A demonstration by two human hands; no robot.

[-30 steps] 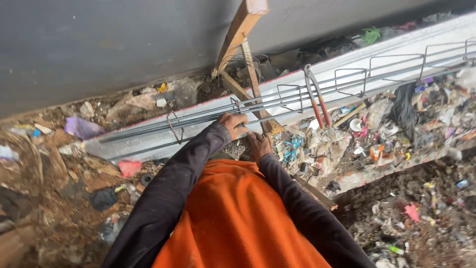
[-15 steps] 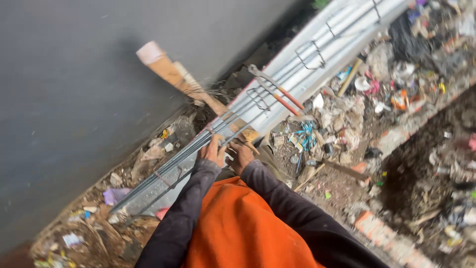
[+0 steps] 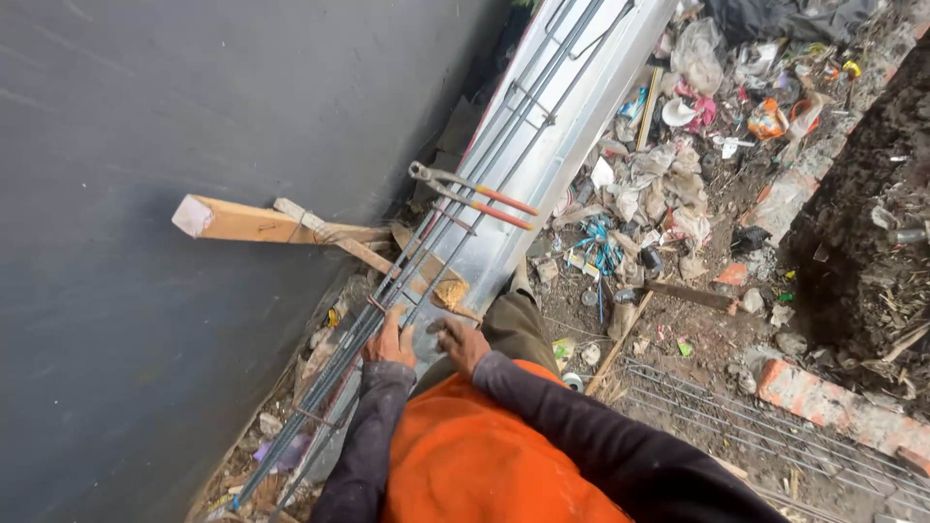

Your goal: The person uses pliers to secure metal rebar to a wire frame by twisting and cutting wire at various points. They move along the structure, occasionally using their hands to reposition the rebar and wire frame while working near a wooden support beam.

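Note:
A long rebar cage [image 3: 504,126] of thin steel bars and stirrups lies in a grey metal trough [image 3: 567,160] beside a dark wall. My left hand [image 3: 390,339] grips the bars at the cage's near end. My right hand [image 3: 461,343] sits just to the right of it with curled fingers, at the cage's edge; what it holds is hidden. Orange-handled pincers [image 3: 477,197] rest across the cage farther up. My orange vest and dark sleeves fill the bottom of the view.
A wooden brace [image 3: 257,223] sticks out from the dark wall [image 3: 145,194] on the left. Litter and rubble [image 3: 678,194] cover the ground to the right. A wire mesh panel [image 3: 756,436] and red bricks [image 3: 823,397] lie at lower right.
The view has swung round, so the cage now runs up and away instead of across. Both hands stay close together at the same part of the cage.

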